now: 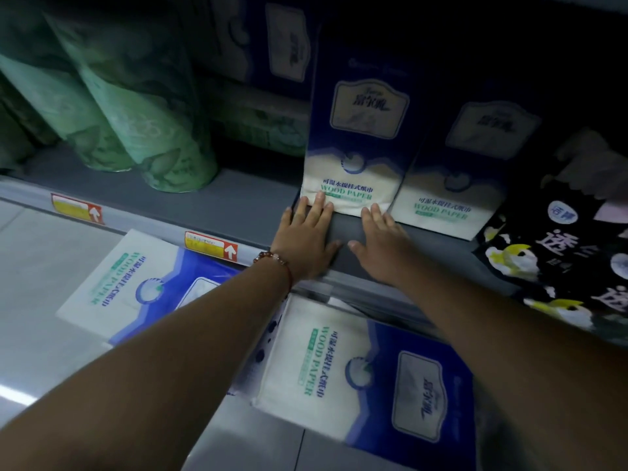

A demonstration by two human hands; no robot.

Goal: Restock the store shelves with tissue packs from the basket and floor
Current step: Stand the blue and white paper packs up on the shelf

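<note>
Both my hands were flat on the shelf [238, 205], fingers straight and spread, gripping nothing. My left hand [306, 239] lay palm-down with its fingertips touching the bottom edge of the upright blue-and-white tissue pack [356, 137]. My right hand [384, 246] lay just beside it, fingertips at the same pack's lower right corner. A beaded bracelet [275, 261] sat on my left wrist.

That tissue pack stood upright on the shelf, white end down, "WOOD PAPER" printed near the bottom. A second matching pack [455, 171] stood right beside it on its right, touching it. More blue packs [272, 39] stood behind in the dark, details unclear.

To the left on the same shelf, well apart from my hands, green rolled packs [136, 107] leaned over. At the far right, a black pack with white and yellow print [550, 266] sat at the shelf edge.

Two red-and-yellow price tags [76, 208] [210, 246] were stuck on the shelf's front rail.

Below the shelf, on the pale tiled floor [40, 283], two more tissue packs of the same kind lay flat: one floor pack [136, 290] under my left forearm, another floor pack [356, 379] between my forearms.
</note>
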